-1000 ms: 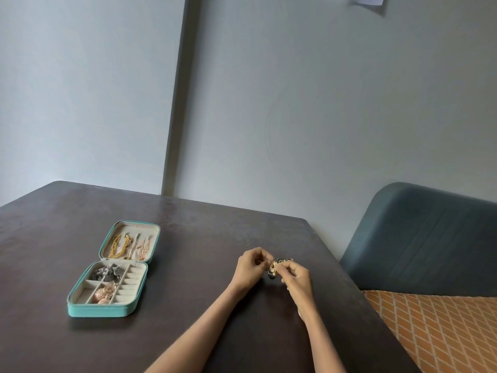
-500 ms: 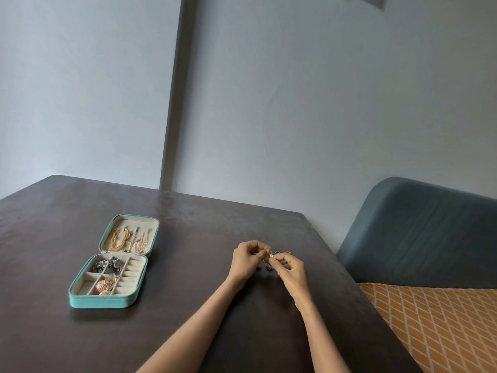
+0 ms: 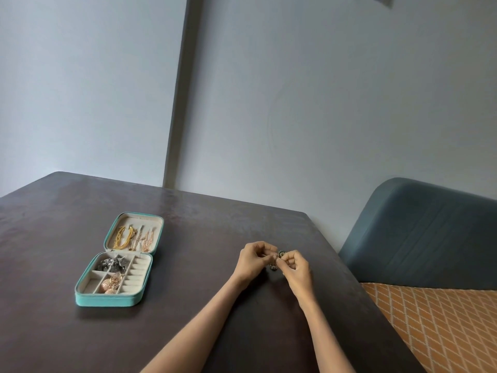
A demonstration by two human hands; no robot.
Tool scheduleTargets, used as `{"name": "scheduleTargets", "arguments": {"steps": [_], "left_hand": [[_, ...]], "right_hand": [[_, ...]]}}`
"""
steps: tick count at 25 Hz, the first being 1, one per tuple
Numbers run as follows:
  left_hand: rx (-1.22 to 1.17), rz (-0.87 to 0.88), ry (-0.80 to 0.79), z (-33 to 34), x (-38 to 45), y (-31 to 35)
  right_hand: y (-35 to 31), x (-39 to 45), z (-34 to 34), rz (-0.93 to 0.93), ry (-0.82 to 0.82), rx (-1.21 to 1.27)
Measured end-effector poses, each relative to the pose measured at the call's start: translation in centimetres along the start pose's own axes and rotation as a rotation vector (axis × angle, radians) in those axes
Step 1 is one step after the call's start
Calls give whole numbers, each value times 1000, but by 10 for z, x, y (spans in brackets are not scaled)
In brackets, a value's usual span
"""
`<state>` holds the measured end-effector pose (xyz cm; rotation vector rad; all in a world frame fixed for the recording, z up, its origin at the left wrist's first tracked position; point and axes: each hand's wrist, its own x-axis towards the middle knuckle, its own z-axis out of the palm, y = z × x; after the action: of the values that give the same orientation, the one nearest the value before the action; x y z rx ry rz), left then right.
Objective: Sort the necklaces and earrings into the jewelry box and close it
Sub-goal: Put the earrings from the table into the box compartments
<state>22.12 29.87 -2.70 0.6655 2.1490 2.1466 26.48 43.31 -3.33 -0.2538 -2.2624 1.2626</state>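
A teal jewelry box (image 3: 107, 299) lies open on the dark table's left side. Gold and rose chains (image 3: 133, 237) hang in its raised lid. Its tray holds dark silver pieces (image 3: 113, 263) and rose-gold earrings (image 3: 111, 284). Well to the right of the box, my left hand (image 3: 252, 261) and my right hand (image 3: 295, 267) meet fingertip to fingertip just above the table. Between them they pinch a small dark green and gold earring (image 3: 278, 258), mostly hidden by the fingers.
The dark table (image 3: 188, 305) ends at a right edge close to my right hand. Beyond that edge stands a blue-grey chair back (image 3: 419, 232) over an orange patterned cushion (image 3: 443, 324). A grey wall rises behind the table.
Both hands stay together on the earring, with only small finger shifts. The camera view has drifted slightly.
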Motion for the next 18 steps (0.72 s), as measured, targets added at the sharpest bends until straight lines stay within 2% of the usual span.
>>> {"name": "scheduleTargets", "arguments": {"steps": [5, 11, 18], "left_hand": [[-78, -33, 58, 0, 0, -2], [-110, -46, -38, 2, -1, 3], [-57, 34, -66, 0, 1, -1]], "right_hand": [[-7, -6, -2, -48, -60, 101], [0, -4, -5, 16, 29, 134], [0, -2, -4, 38, -106, 113]]}}
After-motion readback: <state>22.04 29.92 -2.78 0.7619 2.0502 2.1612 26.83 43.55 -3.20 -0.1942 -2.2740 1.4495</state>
